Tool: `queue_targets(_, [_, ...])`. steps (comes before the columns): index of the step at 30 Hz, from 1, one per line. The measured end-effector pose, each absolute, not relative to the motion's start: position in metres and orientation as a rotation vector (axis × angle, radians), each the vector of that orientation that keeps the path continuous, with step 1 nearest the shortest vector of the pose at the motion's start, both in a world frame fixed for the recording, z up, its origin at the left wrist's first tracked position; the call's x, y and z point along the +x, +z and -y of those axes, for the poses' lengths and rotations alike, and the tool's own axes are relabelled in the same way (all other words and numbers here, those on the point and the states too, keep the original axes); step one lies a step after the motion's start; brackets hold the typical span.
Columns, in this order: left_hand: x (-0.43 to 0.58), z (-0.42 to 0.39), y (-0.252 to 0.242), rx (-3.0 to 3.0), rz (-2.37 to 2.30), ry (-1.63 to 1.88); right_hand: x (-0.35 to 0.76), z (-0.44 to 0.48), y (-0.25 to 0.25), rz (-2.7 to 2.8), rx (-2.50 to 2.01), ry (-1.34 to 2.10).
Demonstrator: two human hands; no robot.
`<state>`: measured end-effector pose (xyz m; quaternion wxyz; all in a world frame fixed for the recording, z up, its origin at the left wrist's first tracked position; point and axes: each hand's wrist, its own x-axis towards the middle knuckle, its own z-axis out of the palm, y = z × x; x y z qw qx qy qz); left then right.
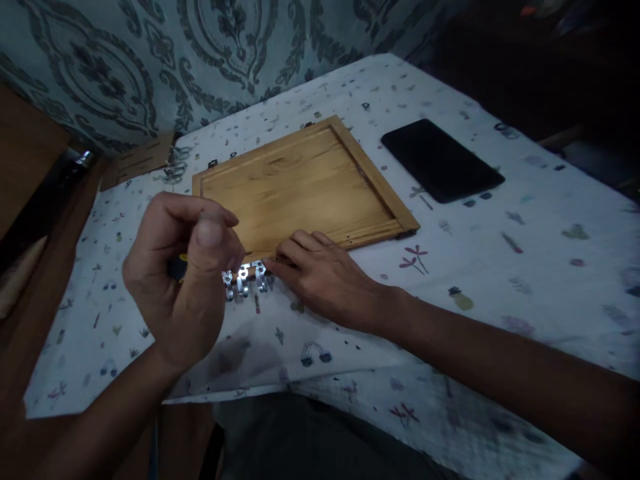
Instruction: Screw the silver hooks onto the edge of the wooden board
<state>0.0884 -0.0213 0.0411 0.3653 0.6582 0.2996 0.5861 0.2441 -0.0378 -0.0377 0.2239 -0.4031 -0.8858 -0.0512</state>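
Note:
A framed wooden board (295,187) lies on the patterned white cloth. Several shiny metal hooks (243,280) sit along its near edge, toward the left corner. My right hand (335,280) rests on that edge, fingers over the wood, with the index finger and thumb pressed together beside the rightmost hook; anything between them is too small to make out. My left hand (180,267) is raised just left of the hooks, fingers curled and thumb against them; what it may hold is hidden. Something dark with yellow parts (177,267) shows behind my left hand.
A black tablet-like slab (440,160) lies to the right of the board. At the back left are a piece of brown cardboard (140,160) and a cluster of metal hooks (176,165). A patterned wall covering (225,53) rises behind the cloth-covered table (480,267).

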Motion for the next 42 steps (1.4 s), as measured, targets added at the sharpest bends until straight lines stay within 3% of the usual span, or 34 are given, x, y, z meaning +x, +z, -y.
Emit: queue_targets(42, [0.097,0.0,0.04,1.529,-0.629,1.394,0.244,0.037,-0.036,2.416,-1.107,-0.118])
